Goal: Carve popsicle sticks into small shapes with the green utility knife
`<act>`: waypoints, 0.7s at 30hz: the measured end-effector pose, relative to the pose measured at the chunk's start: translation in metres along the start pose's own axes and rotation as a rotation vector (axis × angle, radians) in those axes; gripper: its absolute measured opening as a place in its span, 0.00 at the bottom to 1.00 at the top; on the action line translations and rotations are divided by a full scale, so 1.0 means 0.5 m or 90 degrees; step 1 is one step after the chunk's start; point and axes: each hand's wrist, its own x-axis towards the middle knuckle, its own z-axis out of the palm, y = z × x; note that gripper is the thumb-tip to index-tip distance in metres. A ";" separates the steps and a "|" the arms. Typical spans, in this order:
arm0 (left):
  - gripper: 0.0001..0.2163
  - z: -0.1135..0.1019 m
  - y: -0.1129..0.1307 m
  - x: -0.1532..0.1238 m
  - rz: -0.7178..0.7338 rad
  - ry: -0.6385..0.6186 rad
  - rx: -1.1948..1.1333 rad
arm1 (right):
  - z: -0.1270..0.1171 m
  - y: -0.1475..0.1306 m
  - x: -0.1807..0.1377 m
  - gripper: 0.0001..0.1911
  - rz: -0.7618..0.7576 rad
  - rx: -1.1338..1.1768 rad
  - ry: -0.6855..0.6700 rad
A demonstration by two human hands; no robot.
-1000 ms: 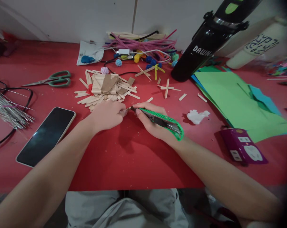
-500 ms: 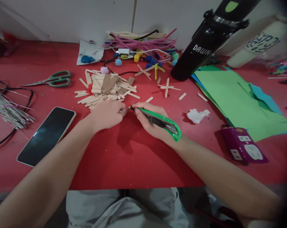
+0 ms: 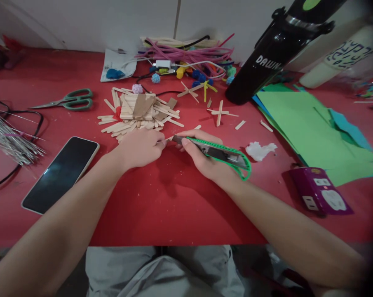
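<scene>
My right hand [image 3: 205,159] is closed round a green utility knife [image 3: 223,153], its blade tip pointing left at a small wooden craft stick [image 3: 168,139]. My left hand [image 3: 141,147] is closed and pins that stick against the red table [image 3: 174,206]; most of the stick is hidden under the fingers. The two hands almost touch at the blade. Just beyond them lies a pile of wooden craft sticks [image 3: 139,112] with a piece of brown card on top.
A phone [image 3: 61,173] lies left, scissors [image 3: 69,100] and silver wires [image 3: 10,142] further left. A black bottle [image 3: 275,53], green paper sheets [image 3: 310,128], a purple box [image 3: 322,196], white tissue [image 3: 260,149], stick crosses [image 3: 219,112] and pink pipe cleaners [image 3: 186,53] lie right and behind.
The knife handle has swung lower and further right in my right hand, flattening toward the table. My left hand stays on the stick. The view shifted slightly.
</scene>
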 end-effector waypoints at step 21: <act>0.13 -0.007 0.004 -0.002 -0.008 -0.002 -0.045 | -0.003 0.001 -0.001 0.13 -0.020 -0.025 -0.044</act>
